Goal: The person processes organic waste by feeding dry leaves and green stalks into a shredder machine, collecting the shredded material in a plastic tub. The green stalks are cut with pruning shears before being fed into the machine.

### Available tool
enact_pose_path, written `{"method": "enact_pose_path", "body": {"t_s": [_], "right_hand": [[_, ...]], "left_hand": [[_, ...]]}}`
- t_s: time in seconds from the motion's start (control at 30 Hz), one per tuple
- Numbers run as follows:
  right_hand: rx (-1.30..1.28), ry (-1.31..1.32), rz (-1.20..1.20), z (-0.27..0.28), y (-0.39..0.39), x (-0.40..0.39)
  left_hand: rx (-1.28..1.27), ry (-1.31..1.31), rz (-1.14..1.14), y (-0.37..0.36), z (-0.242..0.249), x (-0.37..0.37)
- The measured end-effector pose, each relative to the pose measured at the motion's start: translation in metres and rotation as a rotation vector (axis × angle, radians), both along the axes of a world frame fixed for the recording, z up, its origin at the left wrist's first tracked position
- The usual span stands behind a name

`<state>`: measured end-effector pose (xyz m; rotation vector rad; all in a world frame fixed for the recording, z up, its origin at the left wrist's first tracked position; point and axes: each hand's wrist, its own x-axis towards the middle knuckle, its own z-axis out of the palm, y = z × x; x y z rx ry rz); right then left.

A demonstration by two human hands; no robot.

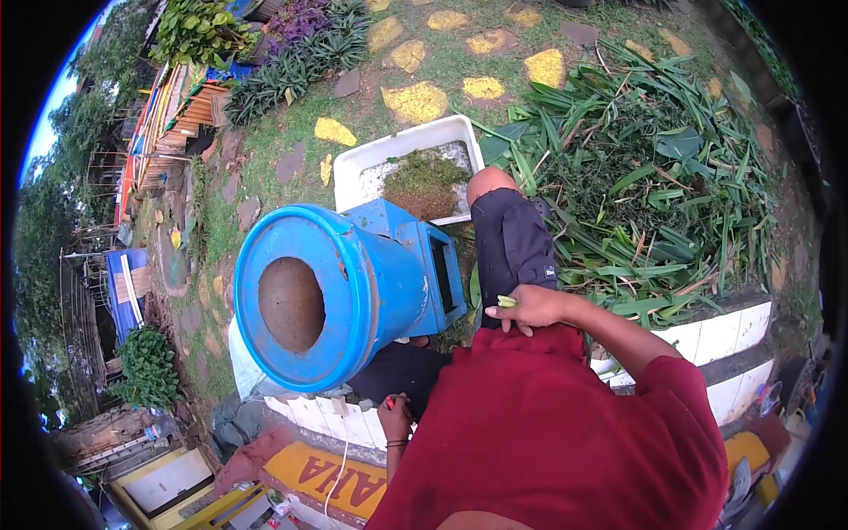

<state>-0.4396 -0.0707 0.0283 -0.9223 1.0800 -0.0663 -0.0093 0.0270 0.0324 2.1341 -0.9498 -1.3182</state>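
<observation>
My right hand (530, 309) is closed over my thigh, with a short pale-green piece of plant stalk (506, 301) sticking out between thumb and fingers. Low on the other side, my left hand (395, 415) is curled around a small red object (389, 402), mostly hidden by the fingers. Between my legs and to the left stands a blue drum-shaped machine (380, 291), a round hole in its lid and a rectangular chute at its side. Beyond it, a white tub (358, 168) holds chopped green plant matter (424, 181).
A large heap of cut leaves and stalks (654, 177) lies to the right. Yellow stepping stones (415, 103) dot the grass ahead. A white cable (340, 473) hangs near my left arm, beside a tiled ledge (715, 340) and a yellow lettered surface (322, 477).
</observation>
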Motion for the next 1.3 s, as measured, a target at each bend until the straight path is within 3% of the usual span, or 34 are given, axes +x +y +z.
{"method": "enact_pose_path", "body": {"t_s": [0.1, 0.2, 0.33, 0.43, 0.47, 0.5, 0.6, 0.8, 0.87, 1.0, 1.1, 1.3], "right_hand": [[-0.184, -0.041, -0.079, 0.007, -0.006, 0.002], [-0.310, -0.140, -0.288, 0.063, -0.043, -0.015], [-0.734, -0.158, -0.601, 0.149, -0.105, -0.058], [-0.946, -0.231, -0.967, 0.167, -0.171, -0.083], [-1.043, -0.265, -0.970, 0.160, -0.198, -0.087], [-1.139, -0.301, -0.971, 0.151, -0.225, -0.089], [-1.064, -0.190, -1.005, 0.089, -0.305, -0.075], [-0.566, -0.358, -1.298, -0.086, -0.393, -0.019], [-0.521, -0.190, -1.406, -0.138, -0.407, -0.001], [-0.414, -0.131, -1.598, -0.218, -0.421, 0.040], [-0.304, -0.042, -1.691, -0.268, -0.424, 0.070], [0.050, -0.187, -1.748, -0.324, -0.399, 0.103]], "left_hand": [[-0.031, -0.055, -0.014, 0.002, 0.004, -0.006], [-0.008, -0.081, 0.007, 0.006, -0.001, -0.003], [-0.018, -0.121, -0.033, 0.013, -0.016, 0.020], [0.036, -0.099, -0.021, 0.007, -0.016, 0.019], [0.062, -0.113, 0.016, 0.005, -0.010, 0.013], [0.086, -0.127, 0.055, 0.001, -0.007, 0.008], [0.118, -0.129, 0.096, -0.004, -0.002, 0.003], [0.180, -0.274, 0.157, -0.004, -0.010, 0.004], [0.249, -0.327, 0.147, -0.003, -0.005, 0.005], [0.250, -0.539, 0.100, -0.010, -0.003, -0.015], [0.355, -0.546, 0.102, -0.032, 0.013, -0.037], [0.317, -0.619, 0.181, 0.011, -0.020, 0.014]]}}
